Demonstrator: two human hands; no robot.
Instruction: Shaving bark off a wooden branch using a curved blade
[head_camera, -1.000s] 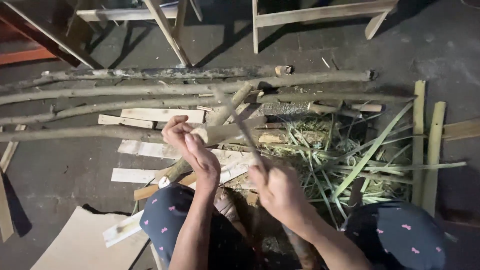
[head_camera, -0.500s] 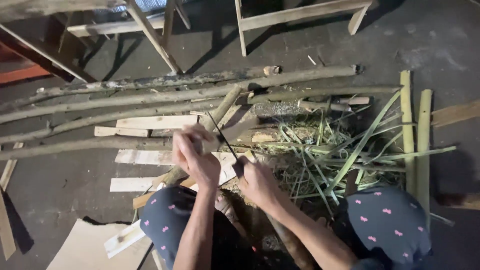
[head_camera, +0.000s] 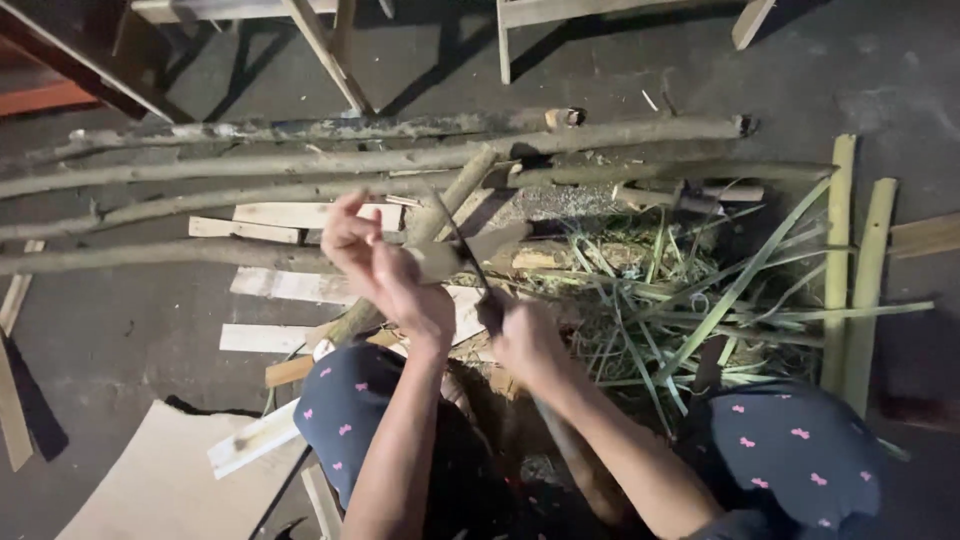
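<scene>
— What's the left hand (head_camera: 385, 265) doing?

— It's closed round the near end of a pale pole (head_camera: 440, 225), pinched between thumb and fingers, and the pole slants away from the knees toward the long poles. The right hand (head_camera: 525, 340) is wrapped tight on the handle of a dark blade (head_camera: 462, 250), whose edge lies against the pole just beside the left fingers.

— So it's shaving?

— Looks like paring or splitting the pole's end, I'd say. Any further stroke would want the blade kept angled away from that left thumb; they're nearly touching.

— And round about?

— Green strips (head_camera: 700, 290) are heaped on the floor to the right, with two split green slats (head_camera: 850, 270) standing at the heap's far side. Flat pale boards (head_camera: 290, 215) lie left of the hands, long rough poles (head_camera: 300, 160) run crosswise beyond them, and a cardboard sheet (head_camera: 150, 480) sits at the near left corner.

— Room to move?

— Bare concrete floor (head_camera: 120, 340) to the left; the right is crowded.
</scene>
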